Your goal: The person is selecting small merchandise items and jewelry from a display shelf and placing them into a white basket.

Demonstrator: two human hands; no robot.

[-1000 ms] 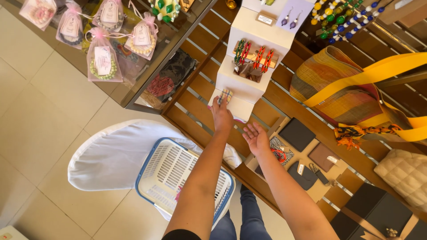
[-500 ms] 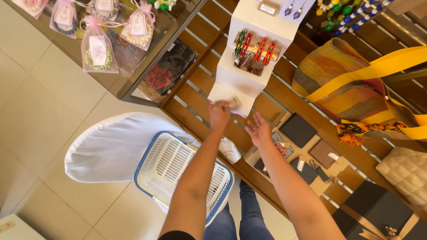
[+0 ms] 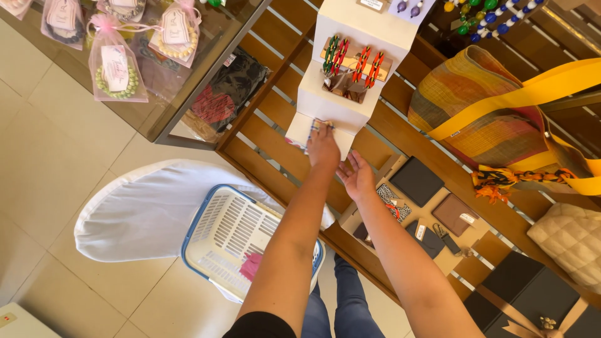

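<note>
Clearly, a small checked item (image 3: pixel 318 126) is pinched in the left hand (image 3: pixel 323 148) at the near step of the white stepped display stand (image 3: pixel 360 28); the right hand (image 3: pixel 357 177) is held open and empty just beside it. A knock could probably tip the light stand, and the bracelets (image 3: pixel 352 61) on the step above could be spilled. Far left, pink gauze bags (image 3: pixel 116 70) with white tags are laid on a glass counter (image 3: pixel 206 37). At right, dark flat boxes (image 3: pixel 416 181) are set on the wooden slatted table (image 3: pixel 275 106). A white basket with a blue rim (image 3: pixel 231 235) is seen below
</note>
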